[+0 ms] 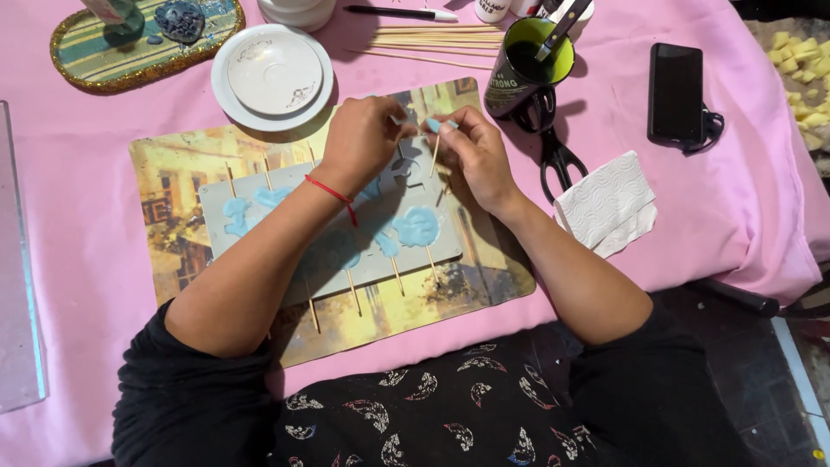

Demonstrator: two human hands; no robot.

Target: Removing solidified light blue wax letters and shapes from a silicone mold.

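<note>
- I see my left hand and right hand close together, both pinching one thin wooden stick with a pale blue tip.
- They hover above the grey mould tray with blue shapes.
- My forearms hide part of the tray.

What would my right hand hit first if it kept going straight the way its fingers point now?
Probably the left hand. The right hand points leftward at it across the small blue piece on a stick, already almost fingertip to fingertip; depth is unclear.
</note>
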